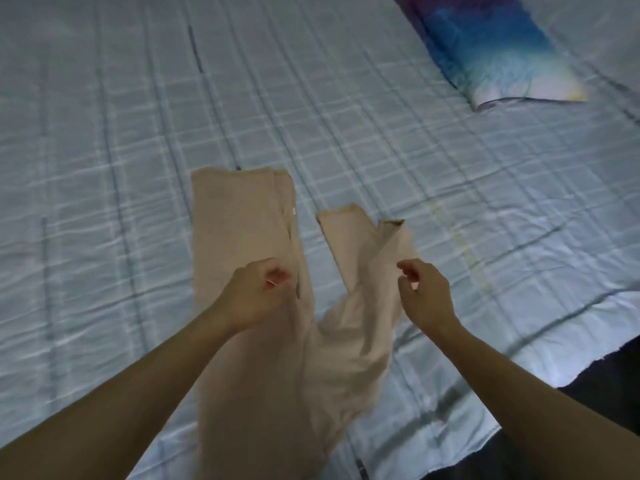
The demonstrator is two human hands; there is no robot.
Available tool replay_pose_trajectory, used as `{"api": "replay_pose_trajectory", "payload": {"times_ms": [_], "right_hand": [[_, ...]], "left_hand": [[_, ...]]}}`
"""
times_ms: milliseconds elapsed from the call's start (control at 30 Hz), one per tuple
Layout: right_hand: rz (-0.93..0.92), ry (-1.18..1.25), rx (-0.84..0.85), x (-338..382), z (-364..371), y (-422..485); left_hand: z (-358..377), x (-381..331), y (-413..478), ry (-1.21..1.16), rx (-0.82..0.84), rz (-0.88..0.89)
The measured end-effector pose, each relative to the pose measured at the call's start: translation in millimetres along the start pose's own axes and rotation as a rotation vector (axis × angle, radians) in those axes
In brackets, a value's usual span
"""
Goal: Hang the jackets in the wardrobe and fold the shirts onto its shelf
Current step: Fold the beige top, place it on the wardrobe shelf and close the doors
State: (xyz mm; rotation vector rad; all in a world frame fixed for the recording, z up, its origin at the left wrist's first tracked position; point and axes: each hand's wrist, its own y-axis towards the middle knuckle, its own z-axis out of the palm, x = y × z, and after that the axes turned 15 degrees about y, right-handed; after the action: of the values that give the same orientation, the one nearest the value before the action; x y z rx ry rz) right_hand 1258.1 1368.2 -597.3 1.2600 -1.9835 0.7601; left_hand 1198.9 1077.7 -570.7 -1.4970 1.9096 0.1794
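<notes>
A beige shirt [242,237] lies lengthwise on the bed, its left side folded flat and its right side rumpled, with a sleeve [349,244] pointing away from me. My left hand [256,296] sits over the shirt's middle opening, fingers curled and pinching the fabric edge there. Thumb and forefinger of my right hand [424,296] pinch the near edge of the sleeve part, which rises slightly toward them. The shirt's lower end runs out of view at the bottom. No wardrobe or jacket shows.
The bed is covered by a pale blue checked sheet [138,150]. A blue, purple and white pillow [502,53] lies at the far right. The bed's edge and dark floor [602,372] show at the lower right.
</notes>
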Motion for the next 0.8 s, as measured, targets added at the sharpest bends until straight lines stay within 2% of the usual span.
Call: {"api": "replay_pose_trajectory", "payload": {"times_ms": [133, 233, 400, 500, 567, 700, 800], "right_hand": [[0.204, 0.005, -0.057, -10, -5, 28], [0.401, 0.120, -0.034, -20, -3, 48], [0.576, 0.150, -0.092, -38, -12, 83], [0.652, 0.207, 0.019, -44, -16, 96], [0.713, 0.441, 0.019, -41, -16, 103], [0.898, 1.075, 0.037, -27, -24, 113], [0.957, 1.198, 0.190, -18, -27, 115]], "left_hand": [[18, -20, 50, -0.108, -0.029, -0.038], [38, -37, 81, -0.142, 0.023, -0.063], [69, -52, 128, -0.129, 0.105, -0.156], [80, -56, 152, -0.248, 0.080, -0.223], [87, -64, 161, -0.368, 0.032, -0.274], [96, -77, 169, -0.461, -0.074, -0.335], [93, -84, 171, -0.508, -0.069, -0.348]]}}
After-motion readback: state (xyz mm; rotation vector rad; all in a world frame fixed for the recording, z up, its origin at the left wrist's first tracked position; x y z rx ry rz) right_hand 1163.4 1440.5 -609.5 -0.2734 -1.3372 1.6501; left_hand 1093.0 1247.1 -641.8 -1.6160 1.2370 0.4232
